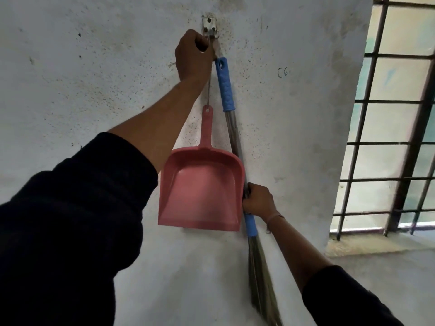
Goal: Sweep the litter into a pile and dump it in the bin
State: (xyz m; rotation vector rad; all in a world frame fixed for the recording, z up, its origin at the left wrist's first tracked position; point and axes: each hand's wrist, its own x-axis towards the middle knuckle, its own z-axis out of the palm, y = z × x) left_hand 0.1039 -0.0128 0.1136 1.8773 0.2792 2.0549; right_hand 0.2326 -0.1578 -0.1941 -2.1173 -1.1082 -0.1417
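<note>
Left hand [193,55]: fingers curled at the hook [210,26], pinching the thin loop that the dustpan [201,191] hangs from. Right hand [257,200]: closed round the broom [235,142] shaft, well below the hook, just above the lower blue sleeve. Dustpan: pink, hanging straight under the hook, flat vs. the wall [94,67], handle up. Broom: blue grip just below-right of the hook, shaft touching the dustpan's right edge, bristles lowest. Barred window [395,128]: far right of the hook.
</note>
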